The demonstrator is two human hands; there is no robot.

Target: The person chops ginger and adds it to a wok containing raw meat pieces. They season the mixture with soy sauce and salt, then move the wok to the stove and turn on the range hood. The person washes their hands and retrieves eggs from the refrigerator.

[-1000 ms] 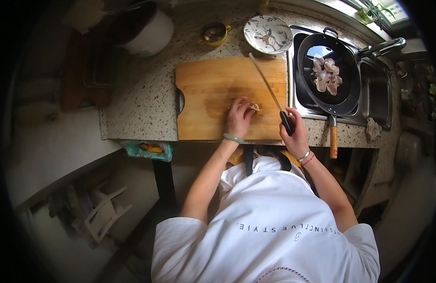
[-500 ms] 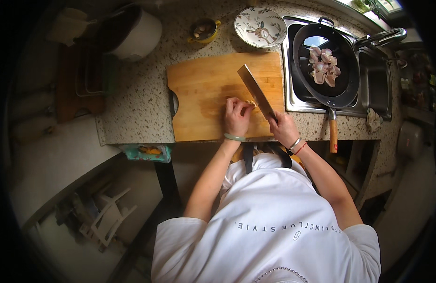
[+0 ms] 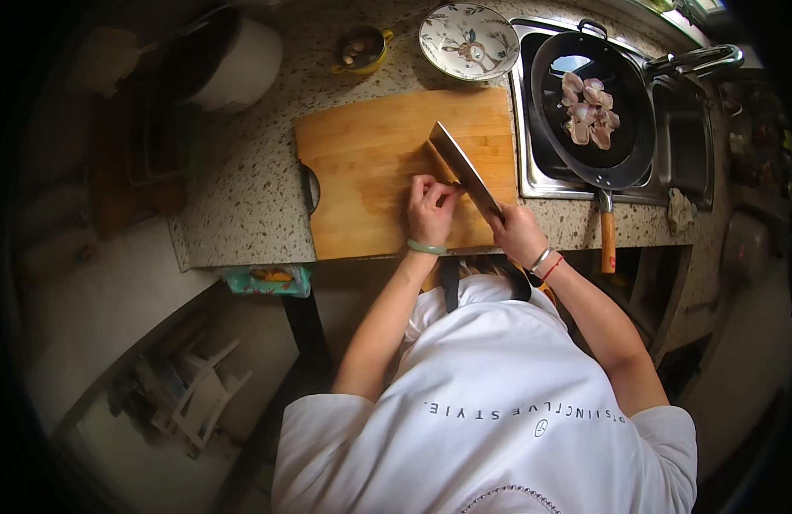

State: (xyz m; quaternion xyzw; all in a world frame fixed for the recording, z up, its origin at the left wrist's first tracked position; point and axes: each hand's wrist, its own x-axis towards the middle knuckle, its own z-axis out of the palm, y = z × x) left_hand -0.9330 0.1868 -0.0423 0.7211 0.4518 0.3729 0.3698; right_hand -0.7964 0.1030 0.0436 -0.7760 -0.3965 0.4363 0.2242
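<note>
My right hand (image 3: 523,233) grips the handle of a cleaver (image 3: 464,170), whose broad blade slants up to the left over a wooden cutting board (image 3: 362,146). Low on the board, my left hand (image 3: 430,210) has its fingers bent and pinched together just left of the blade. At those fingertips is a small yellowish piece of food, now mostly hidden by the fingers and the cleaver; its kind is too small to make out. The blade's lower part is right beside the fingertips.
Beyond the board stand a yellow-handled cup (image 3: 362,53) with small pieces inside and a patterned bowl (image 3: 454,67). To the right, a black frying pan (image 3: 550,141) holding raw meat pieces (image 3: 589,111) rests over the sink (image 3: 687,128). A white pot (image 3: 246,64) stands far left.
The cleaver's blade has turned slightly and sits closer to my left fingertips, and the yellowish piece shows less. Both hands stay in nearly the same place; the view has shifted a little.
</note>
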